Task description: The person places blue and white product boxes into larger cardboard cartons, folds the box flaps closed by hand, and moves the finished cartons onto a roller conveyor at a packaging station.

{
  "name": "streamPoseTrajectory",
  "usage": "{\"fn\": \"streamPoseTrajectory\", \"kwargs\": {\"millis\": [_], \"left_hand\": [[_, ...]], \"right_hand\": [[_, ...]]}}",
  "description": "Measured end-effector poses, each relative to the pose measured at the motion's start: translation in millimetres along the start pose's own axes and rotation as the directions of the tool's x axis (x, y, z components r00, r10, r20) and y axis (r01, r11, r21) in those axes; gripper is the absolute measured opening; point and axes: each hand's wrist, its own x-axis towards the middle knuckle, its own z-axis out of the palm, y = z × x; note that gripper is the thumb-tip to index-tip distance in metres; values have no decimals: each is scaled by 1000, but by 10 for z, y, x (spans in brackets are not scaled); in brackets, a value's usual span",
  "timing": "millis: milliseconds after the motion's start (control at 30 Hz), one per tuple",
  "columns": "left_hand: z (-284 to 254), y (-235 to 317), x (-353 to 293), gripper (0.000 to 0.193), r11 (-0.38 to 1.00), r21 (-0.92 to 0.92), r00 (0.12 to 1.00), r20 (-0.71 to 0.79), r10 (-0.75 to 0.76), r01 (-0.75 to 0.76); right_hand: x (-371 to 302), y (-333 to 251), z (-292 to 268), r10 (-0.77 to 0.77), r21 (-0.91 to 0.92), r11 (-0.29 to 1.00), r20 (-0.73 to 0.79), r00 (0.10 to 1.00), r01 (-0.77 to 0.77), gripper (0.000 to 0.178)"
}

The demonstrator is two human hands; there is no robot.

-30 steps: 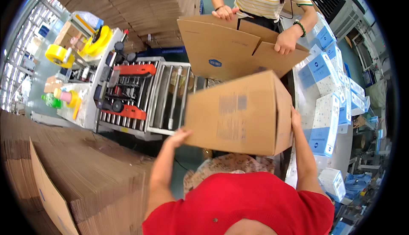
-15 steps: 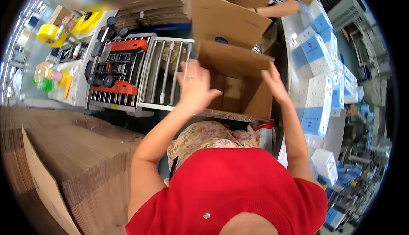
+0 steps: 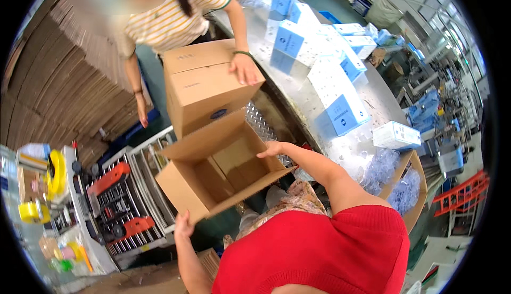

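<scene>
An open cardboard box [image 3: 183,190] stands tilted in front of me, its inside bare down to the bottom folds. My left hand [image 3: 184,226] grips its near left corner, fingers against the outer wall. Over the right rim my right hand [image 3: 272,149] is hooked, with the fingertips inside the box. Directly beyond stands a second carton [image 3: 207,89] with its top folded down. A co-worker's hand [image 3: 245,69] lies on that top; the co-worker's other hand [image 3: 142,110] hangs beside the carton.
To the right runs a metal table [image 3: 332,153] bearing several blue-and-white boxes [image 3: 347,114]. A roller conveyor with a red-and-black taping machine [image 3: 114,198] stands at left. Flattened cardboard [image 3: 69,65] is stacked behind it. Clear plastic packing [image 3: 404,190] fills a carton at the right.
My view has swung toward the table. Both hands, apart from the walls or blurred before, now hold the open box, which is turned and tilted. The co-worker's carton top is now folded down.
</scene>
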Motion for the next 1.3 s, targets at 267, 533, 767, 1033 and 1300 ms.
{"fn": "streamPoseTrajectory", "kwargs": {"millis": [267, 533, 767, 1033, 1300], "left_hand": [[516, 172, -339, 78, 566, 815, 991, -135, -27, 126], [4482, 916, -556, 75, -499, 672, 438, 738, 513, -548], [6523, -544, 442, 95, -625, 162, 286, 953, -102, -763], [6642, -411, 469, 54, -497, 253, 344, 934, -100, -830], [4961, 1600, -911, 62, -326, 566, 477, 820, 317, -757]], "right_hand": [[-1414, 175, -2085, -42, -253, 808, -926, 376, -532, 98], [-1773, 734, -2387, -244, -577, 809, -501, 830, -111, 120], [-1091, 821, -3744, -254, -402, 908, -750, 611, -117, 97], [-326, 941, -4220, 41, -259, 912, -713, 700, -317, 108], [-1432, 1087, -3412, -49, -504, 841, -431, 901, -196, 102]]}}
